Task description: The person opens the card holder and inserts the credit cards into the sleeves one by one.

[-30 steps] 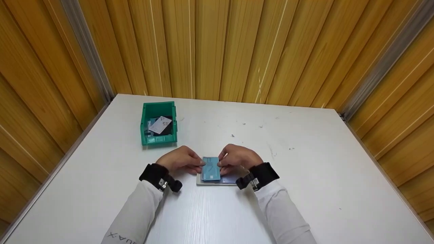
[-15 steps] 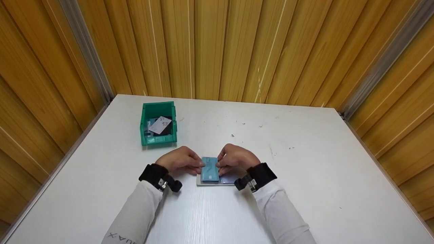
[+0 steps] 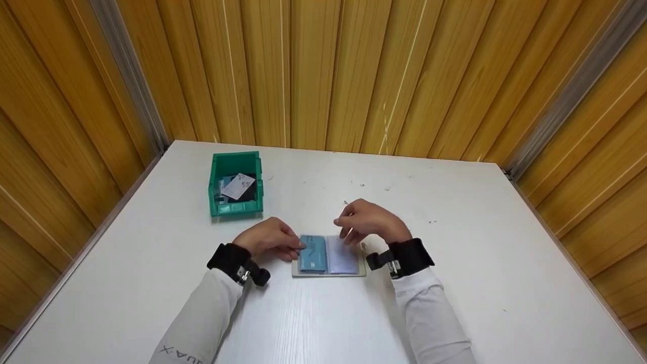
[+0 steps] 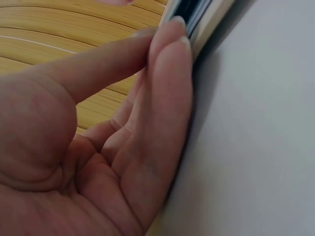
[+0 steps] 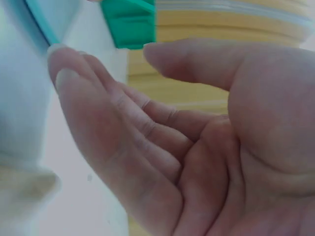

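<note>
A small card holder (image 3: 362,268) with clear sleeves lies spread on the table, its pale cover showing round the edges. On its left side is a light blue card (image 3: 313,255); on the right side is a clear, whitish sleeve (image 3: 343,258). My left hand (image 3: 269,239) pinches the holder's left side, thumb on top; in the left wrist view the fingertips meet at its layered edge. Above the right side hovers my right hand (image 3: 371,222), thumb apart from the loosely bent fingers and nothing between them. The right wrist view shows the same gap at the thumb.
A green bin (image 3: 235,184) stands at the back left of the white table (image 3: 455,242). Inside are a white patterned card (image 3: 238,186) and darker items. Yellow wood-look walls (image 3: 313,76) rise behind and at both sides.
My right hand has let go of the blue card's right edge and moved right and up, uncovering the clear sleeve. The left hand stays at the left edge.
</note>
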The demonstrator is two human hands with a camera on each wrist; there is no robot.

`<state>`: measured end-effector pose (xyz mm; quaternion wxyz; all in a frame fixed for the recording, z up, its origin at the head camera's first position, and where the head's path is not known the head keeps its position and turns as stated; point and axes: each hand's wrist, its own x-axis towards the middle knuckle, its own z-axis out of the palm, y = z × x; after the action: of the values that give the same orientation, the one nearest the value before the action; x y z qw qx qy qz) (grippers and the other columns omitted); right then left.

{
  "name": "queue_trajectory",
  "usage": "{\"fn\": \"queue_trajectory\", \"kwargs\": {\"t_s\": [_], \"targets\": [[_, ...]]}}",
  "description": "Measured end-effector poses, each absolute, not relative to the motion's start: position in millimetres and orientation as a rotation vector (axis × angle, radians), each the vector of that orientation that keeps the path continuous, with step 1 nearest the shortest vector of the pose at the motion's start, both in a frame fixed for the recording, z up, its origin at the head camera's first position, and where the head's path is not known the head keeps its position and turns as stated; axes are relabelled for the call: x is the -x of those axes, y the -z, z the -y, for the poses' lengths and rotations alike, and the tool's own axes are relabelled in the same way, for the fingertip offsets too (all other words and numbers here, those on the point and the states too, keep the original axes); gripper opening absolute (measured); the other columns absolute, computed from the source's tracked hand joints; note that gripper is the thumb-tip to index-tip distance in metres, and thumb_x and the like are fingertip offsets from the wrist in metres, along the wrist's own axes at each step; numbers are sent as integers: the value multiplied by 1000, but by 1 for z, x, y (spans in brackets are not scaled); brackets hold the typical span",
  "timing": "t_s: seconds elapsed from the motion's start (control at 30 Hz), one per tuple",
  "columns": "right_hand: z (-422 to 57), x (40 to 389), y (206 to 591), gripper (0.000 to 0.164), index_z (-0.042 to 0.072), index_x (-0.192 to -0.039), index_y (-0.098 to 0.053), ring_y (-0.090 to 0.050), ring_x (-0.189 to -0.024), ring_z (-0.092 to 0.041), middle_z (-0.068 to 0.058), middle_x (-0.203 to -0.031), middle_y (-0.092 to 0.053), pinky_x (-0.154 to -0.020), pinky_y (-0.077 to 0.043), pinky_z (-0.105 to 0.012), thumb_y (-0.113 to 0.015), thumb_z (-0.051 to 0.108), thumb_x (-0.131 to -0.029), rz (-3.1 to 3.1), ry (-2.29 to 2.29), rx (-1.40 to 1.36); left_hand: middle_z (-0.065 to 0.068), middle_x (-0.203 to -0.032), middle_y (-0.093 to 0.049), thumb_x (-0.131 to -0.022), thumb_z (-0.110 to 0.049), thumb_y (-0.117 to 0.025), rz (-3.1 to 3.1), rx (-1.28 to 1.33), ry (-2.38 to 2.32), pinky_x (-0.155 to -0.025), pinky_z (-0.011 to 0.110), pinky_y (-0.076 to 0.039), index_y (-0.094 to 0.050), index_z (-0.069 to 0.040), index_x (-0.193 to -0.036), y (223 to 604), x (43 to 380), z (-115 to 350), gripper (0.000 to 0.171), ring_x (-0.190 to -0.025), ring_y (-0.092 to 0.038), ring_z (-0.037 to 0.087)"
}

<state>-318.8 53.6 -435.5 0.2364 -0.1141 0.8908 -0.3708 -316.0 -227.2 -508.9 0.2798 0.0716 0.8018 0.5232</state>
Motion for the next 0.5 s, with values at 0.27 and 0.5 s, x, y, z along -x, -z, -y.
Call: {"fn": "queue_trajectory", "kwargs": {"t_s": [0.27, 0.5], "targets": [[-75, 321, 421, 37, -4, -129, -68, -81, -83, -19, -22, -110, -81, -80, -68, -34, -61, 26, -109, -2462, 1065, 368, 4, -84, -83, -97, -25, -83, -2199, -192, -1362, -72, 23, -64, -83, -4, -105, 502, 317, 230, 23, -70, -78, 10], [-82, 319, 412, 36, -2, -128, -68, -82, -93, -31, -27, -112, -79, -84, -68, -37, -61, 29, -110, -2474, 1028, 491, 12, -101, -83, -104, -33, -76, -2437, -83, -1373, -84, 30, -67, -80, -1, -118, 459, 316, 257, 35, -88, -81, 23]]}}
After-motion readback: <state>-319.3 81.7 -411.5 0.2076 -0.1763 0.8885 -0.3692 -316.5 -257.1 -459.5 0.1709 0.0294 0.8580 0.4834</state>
